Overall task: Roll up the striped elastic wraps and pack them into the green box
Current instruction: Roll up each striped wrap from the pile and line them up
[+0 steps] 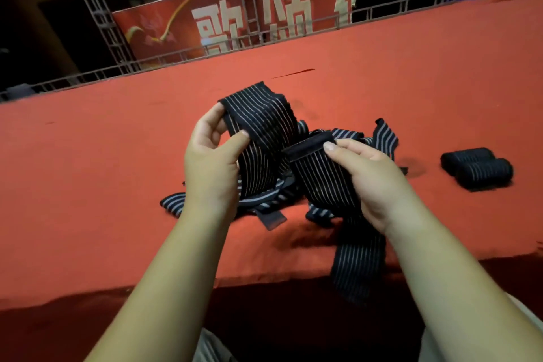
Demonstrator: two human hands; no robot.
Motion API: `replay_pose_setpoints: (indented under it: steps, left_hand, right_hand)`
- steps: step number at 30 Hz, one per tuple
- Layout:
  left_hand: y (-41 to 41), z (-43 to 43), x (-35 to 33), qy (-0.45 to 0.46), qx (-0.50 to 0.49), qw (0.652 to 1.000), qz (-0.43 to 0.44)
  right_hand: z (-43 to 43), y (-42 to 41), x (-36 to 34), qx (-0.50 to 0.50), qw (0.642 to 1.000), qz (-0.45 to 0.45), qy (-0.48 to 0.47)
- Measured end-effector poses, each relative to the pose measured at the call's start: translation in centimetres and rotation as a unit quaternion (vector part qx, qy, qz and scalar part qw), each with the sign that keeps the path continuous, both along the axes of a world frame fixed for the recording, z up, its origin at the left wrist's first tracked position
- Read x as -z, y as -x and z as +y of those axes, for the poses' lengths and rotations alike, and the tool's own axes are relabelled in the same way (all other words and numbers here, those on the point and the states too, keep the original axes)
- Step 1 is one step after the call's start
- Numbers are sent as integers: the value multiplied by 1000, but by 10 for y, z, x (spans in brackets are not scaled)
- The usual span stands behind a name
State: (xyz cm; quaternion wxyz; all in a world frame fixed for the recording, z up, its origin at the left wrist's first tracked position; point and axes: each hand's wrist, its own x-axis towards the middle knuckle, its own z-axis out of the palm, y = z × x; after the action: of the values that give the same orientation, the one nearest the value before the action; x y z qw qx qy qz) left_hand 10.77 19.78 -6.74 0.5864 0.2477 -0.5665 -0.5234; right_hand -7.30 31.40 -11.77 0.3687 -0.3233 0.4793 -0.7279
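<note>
A black elastic wrap with thin white stripes (264, 117) arches up between my hands above the red surface. My left hand (211, 161) pinches its raised loop between thumb and fingers. My right hand (364, 173) grips the wrap's dark end tab (305, 147) under the thumb, and the strip's tail (358, 258) hangs over the front edge. More loose striped wraps (379, 135) lie tangled beneath and behind my hands. Two rolled wraps (479, 169) lie side by side at the right. No green box is in view.
The red carpeted surface (102, 156) stretches wide, with its front edge dropping off near my lap. A metal truss rail (182, 56) and a red banner (235, 23) with large characters run along the far side.
</note>
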Motion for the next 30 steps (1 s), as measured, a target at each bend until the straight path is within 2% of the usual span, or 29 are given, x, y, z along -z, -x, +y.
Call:
replay_pose_setpoints:
  steps: [3,6,8,11,18,23,26,30]
  left_hand:
    - [-19,10,10,-58,15,997,50]
    - [-38,19,15,-85,13,994,73]
    - [-49,21,17,-92,6,992,83]
    - [-64,23,17,-98,-13,991,91]
    - [-103,28,33,-62,-128,990,2]
    - [-116,46,43,13,-168,983,-78]
    - [-110,46,38,70,-118,976,-169]
    - [-86,45,31,87,124,944,-295]
  right_hand:
    - [-4,-13,8,-78,996,-15,-49]
    - [-6,-32,16,-174,981,-71,-48]
    - [-5,-44,21,-203,974,-84,-48]
    - [-6,-54,21,-170,983,-37,-53]
    - [1,-54,4,-71,997,18,9]
    - [11,-46,-3,-111,992,54,37]
    - [19,-39,-6,-164,978,126,23]
    - [26,-34,-6,-211,963,166,3]
